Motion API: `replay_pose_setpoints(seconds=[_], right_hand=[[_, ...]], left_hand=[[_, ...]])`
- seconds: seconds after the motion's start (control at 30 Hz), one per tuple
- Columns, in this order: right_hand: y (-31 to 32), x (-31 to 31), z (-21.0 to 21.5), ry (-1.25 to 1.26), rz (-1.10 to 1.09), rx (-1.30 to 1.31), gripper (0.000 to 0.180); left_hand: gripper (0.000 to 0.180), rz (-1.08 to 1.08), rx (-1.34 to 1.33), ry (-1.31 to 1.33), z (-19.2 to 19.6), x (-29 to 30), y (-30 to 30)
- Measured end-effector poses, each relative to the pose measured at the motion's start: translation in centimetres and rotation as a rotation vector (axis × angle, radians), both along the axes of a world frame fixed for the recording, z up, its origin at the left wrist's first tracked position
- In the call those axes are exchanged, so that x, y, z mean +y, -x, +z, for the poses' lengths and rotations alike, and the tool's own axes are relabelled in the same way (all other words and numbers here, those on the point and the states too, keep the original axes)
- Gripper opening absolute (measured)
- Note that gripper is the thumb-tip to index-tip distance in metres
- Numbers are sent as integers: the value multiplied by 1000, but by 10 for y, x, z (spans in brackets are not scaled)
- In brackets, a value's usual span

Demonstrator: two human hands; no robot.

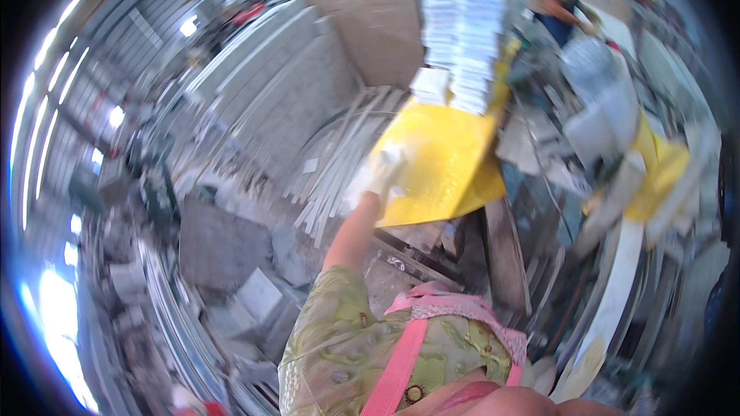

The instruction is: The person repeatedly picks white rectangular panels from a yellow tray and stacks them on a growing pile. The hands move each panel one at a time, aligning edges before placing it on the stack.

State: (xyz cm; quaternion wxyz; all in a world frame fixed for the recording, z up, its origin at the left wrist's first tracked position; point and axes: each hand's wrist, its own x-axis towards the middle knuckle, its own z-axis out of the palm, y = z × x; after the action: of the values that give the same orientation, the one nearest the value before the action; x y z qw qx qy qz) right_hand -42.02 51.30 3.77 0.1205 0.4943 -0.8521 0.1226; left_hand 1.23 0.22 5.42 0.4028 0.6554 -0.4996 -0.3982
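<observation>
A pink strap (395, 370) is lying nearest; the left hand (380, 176), fingers too blurred to tell, is seemingly wiping the yellow board (447, 156) beside white stacks (466, 38), probably needing even contact next.

Person's left arm (353, 230) reaches up from the lower centre of the frame, slanting slightly right, forearm bare below the sleeve. Left wrist (372, 196) roughly in line with forearm. Left grip (388, 167) near frame centre, pale-covered, motion-blurred; finger pose unreadable.
</observation>
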Motion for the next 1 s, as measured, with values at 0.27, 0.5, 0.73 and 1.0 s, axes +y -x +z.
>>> replay_pose_setpoints(seconds=[0.27,0.5,0.73,1.0], right_hand=[[12,-26,-27,17,-99,-64,49],[29,-24,-32,223,-152,-349,53],[30,-11,-31,-250,-109,109,66],[27,-11,-29,-205,-110,89,68]], left_hand=[[63,-49,-64,-66,-6,-28,-12],[69,9,-88,23,-16,-27,-11],[70,-90,-152,92,-32,-51,-29],[64,-89,102,-16,-8,-20,-18]])
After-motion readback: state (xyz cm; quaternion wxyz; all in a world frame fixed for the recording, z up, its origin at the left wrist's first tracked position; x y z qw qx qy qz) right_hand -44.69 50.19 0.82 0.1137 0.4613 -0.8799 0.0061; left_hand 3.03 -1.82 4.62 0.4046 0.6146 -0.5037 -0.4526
